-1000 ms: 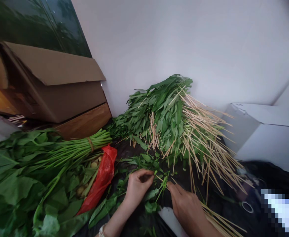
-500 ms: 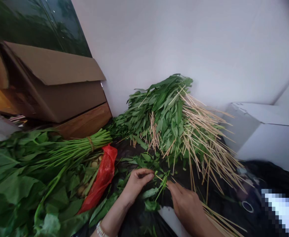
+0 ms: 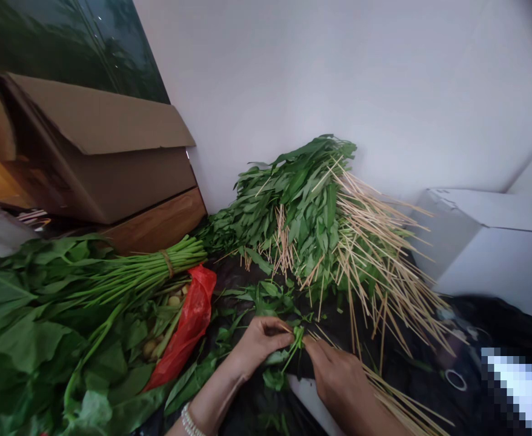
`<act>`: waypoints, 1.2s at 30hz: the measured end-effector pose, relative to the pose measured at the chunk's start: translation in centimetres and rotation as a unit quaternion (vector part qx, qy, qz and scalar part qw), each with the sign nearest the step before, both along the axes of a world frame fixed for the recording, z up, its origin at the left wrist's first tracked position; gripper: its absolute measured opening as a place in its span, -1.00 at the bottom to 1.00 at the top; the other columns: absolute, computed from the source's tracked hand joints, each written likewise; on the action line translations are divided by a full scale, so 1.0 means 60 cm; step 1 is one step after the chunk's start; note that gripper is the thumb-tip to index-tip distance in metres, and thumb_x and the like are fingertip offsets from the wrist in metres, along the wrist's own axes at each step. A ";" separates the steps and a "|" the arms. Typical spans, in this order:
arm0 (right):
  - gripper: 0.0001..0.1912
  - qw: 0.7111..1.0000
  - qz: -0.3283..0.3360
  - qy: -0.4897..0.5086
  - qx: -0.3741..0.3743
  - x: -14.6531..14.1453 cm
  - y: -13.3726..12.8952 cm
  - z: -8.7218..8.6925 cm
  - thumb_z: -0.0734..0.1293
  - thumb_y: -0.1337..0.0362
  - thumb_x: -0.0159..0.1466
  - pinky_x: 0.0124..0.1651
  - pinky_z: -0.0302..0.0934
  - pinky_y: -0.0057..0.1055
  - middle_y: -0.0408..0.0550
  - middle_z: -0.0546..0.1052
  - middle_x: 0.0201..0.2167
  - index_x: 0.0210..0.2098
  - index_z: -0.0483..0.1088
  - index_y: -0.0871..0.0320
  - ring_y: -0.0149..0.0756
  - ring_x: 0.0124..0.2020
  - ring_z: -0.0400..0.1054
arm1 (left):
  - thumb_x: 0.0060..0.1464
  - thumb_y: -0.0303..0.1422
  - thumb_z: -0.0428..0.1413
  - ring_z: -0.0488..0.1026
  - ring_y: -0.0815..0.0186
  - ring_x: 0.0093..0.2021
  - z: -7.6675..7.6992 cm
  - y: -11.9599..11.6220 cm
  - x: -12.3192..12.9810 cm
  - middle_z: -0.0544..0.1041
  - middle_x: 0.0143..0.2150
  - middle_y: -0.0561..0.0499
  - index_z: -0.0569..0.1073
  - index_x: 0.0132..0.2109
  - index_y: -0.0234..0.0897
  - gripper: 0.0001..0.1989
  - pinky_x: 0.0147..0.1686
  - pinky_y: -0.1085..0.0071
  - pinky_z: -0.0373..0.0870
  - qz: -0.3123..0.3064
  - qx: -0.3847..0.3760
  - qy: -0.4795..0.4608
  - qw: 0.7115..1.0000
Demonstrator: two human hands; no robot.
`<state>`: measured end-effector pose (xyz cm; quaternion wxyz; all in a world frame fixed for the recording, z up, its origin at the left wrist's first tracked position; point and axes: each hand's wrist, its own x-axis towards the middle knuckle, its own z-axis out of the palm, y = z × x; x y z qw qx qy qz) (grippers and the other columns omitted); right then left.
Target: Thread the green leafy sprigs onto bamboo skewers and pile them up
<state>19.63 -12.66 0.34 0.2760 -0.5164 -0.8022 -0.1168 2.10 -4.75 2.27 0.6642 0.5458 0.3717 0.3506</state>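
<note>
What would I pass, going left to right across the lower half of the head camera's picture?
Large green leaves → red plastic bag → left hand → small bunch of green stems → right hand → white ring.

The crinkled bag (image 3: pixel 186 333) is formed of thin, glossy red plastic, the brown box (image 3: pixel 134 181) of matt cardboard, and the sticks (image 3: pixel 366 213) of pale, matt wood.
</note>
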 end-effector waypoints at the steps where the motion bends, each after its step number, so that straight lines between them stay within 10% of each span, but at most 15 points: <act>1: -0.58 1.000 -0.002 -0.004 0.009 0.001 0.001 0.002 0.04 0.60 0.18 -0.45 0.14 -0.42 -0.07 0.50 -0.45 -0.07 0.31 0.23 -0.31 -0.52 0.42 | -0.26 -0.20 0.38 0.35 0.42 -0.48 0.003 0.001 -0.002 0.51 -0.50 -0.01 0.60 -0.45 -0.38 -0.69 -0.40 0.50 0.27 -0.002 0.010 0.003 1.000; 9: -0.74 0.990 -0.019 0.061 0.122 0.031 0.003 0.029 0.02 0.43 0.36 -0.43 0.03 -0.41 -0.16 0.40 -0.58 -0.18 0.30 0.18 -0.35 -0.62 0.24 | 0.00 -0.07 0.16 0.20 0.45 -0.59 0.065 0.024 -0.101 0.42 -0.58 0.08 0.57 -0.23 -0.38 -0.59 -0.58 0.53 0.07 0.218 0.132 0.128 0.958; 18: -0.78 0.988 0.006 0.074 0.132 0.032 0.000 0.030 0.06 0.40 0.38 -0.43 -0.02 -0.40 -0.18 0.35 -0.61 -0.24 0.31 0.19 -0.36 -0.62 0.19 | -0.05 -0.41 0.12 0.45 0.26 -0.29 0.053 0.006 -0.157 0.55 -0.31 0.00 0.59 -0.31 -0.23 -0.84 -0.28 0.44 0.26 -0.014 0.261 0.469 0.844; 24: -0.79 0.991 0.001 0.071 0.117 0.029 0.002 0.026 0.08 0.39 0.38 -0.42 -0.04 -0.39 -0.18 0.36 -0.60 -0.27 0.31 0.16 -0.34 -0.60 0.18 | -0.10 -0.47 0.09 0.44 0.26 -0.25 0.031 0.005 -0.150 0.51 -0.29 0.01 0.54 -0.39 -0.21 -0.86 -0.30 0.45 0.24 -0.039 0.267 0.532 0.803; 36: -0.71 0.997 -0.008 0.026 0.074 0.018 0.004 0.018 0.01 0.40 0.39 -0.46 -0.04 -0.37 -0.16 0.42 -0.56 -0.20 0.33 0.15 -0.34 -0.62 0.26 | -0.09 -0.29 0.26 0.48 0.26 -0.33 0.067 0.012 -0.060 0.59 -0.38 -0.04 0.54 -0.31 -0.32 -0.80 -0.25 0.41 0.34 0.095 0.111 0.089 0.985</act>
